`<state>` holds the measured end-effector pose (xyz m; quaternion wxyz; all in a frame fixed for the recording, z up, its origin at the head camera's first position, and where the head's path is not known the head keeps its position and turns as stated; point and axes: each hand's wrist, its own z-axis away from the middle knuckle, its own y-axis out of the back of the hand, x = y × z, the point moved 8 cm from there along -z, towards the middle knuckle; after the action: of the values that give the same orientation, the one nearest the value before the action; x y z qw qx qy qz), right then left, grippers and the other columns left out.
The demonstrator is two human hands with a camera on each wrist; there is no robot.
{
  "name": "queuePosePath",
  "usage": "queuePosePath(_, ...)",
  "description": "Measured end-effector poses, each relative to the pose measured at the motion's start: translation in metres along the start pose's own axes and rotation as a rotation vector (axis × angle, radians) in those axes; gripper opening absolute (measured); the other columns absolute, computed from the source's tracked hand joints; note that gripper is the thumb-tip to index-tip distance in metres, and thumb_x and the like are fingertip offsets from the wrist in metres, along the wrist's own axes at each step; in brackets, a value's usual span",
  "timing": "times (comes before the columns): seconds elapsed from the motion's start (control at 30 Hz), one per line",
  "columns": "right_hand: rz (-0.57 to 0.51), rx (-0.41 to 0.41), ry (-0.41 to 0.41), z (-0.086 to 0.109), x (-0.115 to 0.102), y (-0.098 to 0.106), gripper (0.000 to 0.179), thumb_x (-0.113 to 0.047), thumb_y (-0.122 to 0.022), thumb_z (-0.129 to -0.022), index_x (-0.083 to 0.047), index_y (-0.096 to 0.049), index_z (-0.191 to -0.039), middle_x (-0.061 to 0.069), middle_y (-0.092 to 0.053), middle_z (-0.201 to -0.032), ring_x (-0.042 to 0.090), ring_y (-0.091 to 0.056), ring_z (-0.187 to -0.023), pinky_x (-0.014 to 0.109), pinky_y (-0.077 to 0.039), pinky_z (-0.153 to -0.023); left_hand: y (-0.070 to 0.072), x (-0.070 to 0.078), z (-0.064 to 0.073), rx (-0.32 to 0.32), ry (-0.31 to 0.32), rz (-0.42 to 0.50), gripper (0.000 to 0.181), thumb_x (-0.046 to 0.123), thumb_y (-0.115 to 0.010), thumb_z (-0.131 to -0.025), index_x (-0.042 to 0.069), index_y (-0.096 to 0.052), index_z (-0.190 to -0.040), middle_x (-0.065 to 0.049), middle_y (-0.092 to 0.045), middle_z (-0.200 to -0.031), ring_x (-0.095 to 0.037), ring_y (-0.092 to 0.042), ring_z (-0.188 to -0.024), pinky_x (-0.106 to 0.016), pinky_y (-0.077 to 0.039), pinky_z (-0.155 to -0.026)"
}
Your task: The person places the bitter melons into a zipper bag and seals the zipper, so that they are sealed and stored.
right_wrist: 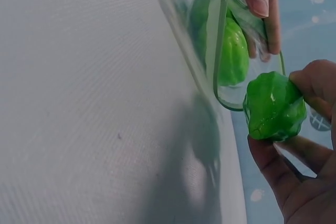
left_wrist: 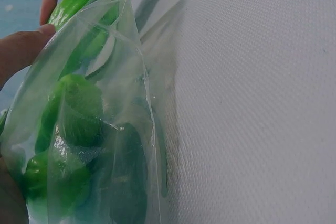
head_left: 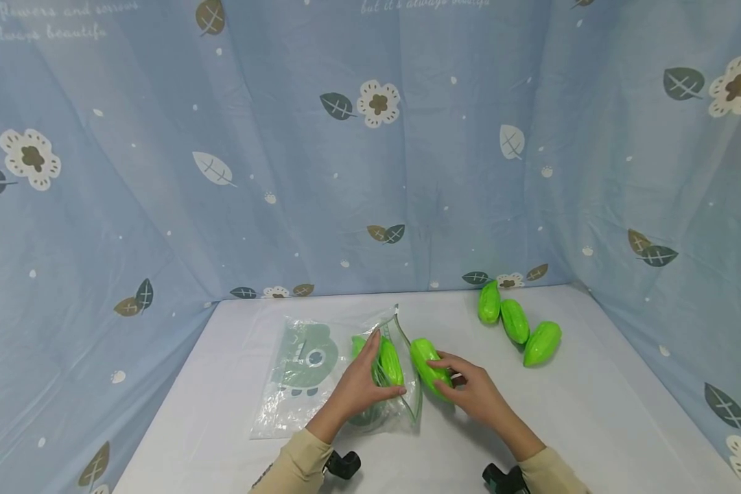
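Note:
A clear zip bag with a green cartoon print lies on the white table, mouth facing right. Ridged green vegetables show inside it. My left hand holds the bag near its mouth, thumb and fingers spread around the plastic; the mouth gapes open. Just right of the opening, my right hand grips another ridged green vegetable between thumb and fingers. In the right wrist view this held vegetable is beside the green-edged bag mouth. The left palm is mostly cut off in the left wrist view.
At the back right of the table lie three more green vegetables, one near the curtain, another beside it, and a third closer. A blue patterned curtain encloses the back and sides.

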<state>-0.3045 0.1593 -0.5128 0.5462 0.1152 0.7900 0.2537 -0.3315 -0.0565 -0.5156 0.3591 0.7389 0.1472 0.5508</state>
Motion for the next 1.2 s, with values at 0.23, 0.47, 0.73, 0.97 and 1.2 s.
queuePosePath(0.23,-0.008,-0.024,0.077,-0.002,-0.004,-0.007,0.034,-0.015,-0.076,-0.093,-0.015,-0.070,-0.127,0.022,-0.057,-0.143,0.028,-0.067,-0.110,0.029,-0.060,-0.077,-0.001,0.000,0.000,-0.001,0.000,0.000,0.119,0.050,-0.086,-0.078,0.009,-0.015,-0.164,-0.011,-0.016,-0.169,-0.036,-0.028,-0.150,-0.056,-0.036,-0.115)
queuePosePath(0.47,-0.015,-0.048,0.078,-0.005,-0.004,-0.011,0.035,-0.018,-0.075,-0.094,-0.017,-0.070,-0.129,0.019,-0.055,-0.146,0.032,-0.064,-0.117,0.029,-0.059,-0.080,-0.002,-0.001,0.000,-0.007,0.007,0.000,0.118,0.051,-0.086,-0.078,0.011,-0.015,-0.164,-0.009,-0.016,-0.169,-0.035,-0.027,-0.151,-0.055,-0.036,-0.115)
queuePosePath(0.73,0.002,-0.067,0.074,-0.013,-0.004,-0.018,0.035,-0.020,-0.075,-0.095,-0.019,-0.069,-0.129,0.017,-0.054,-0.148,0.033,-0.064,-0.119,0.029,-0.059,-0.082,-0.002,-0.001,0.000,-0.009,0.004,0.006,0.118,0.050,-0.085,-0.079,0.011,-0.015,-0.164,-0.009,-0.015,-0.169,-0.035,-0.027,-0.151,-0.056,-0.036,-0.115)
queuePosePath(0.97,0.042,-0.065,0.051,-0.020,-0.003,-0.021,0.036,-0.019,-0.076,-0.094,-0.020,-0.070,-0.129,0.016,-0.054,-0.148,0.031,-0.064,-0.119,0.028,-0.059,-0.081,-0.002,-0.002,0.000,-0.013,0.000,0.009,0.118,0.053,-0.084,-0.078,0.011,-0.015,-0.164,-0.008,-0.015,-0.169,-0.035,-0.027,-0.151,-0.055,-0.036,-0.115)
queuePosePath(1.2,0.070,-0.056,0.029,-0.026,-0.004,-0.024,0.039,-0.017,-0.077,-0.093,-0.019,-0.070,-0.131,0.016,-0.053,-0.148,0.030,-0.064,-0.118,0.027,-0.058,-0.081,-0.002,-0.002,0.000,-0.011,-0.005,0.006,0.118,0.053,-0.084,-0.079,0.011,-0.014,-0.164,-0.009,-0.016,-0.169,-0.036,-0.028,-0.150,-0.056,-0.037,-0.114)
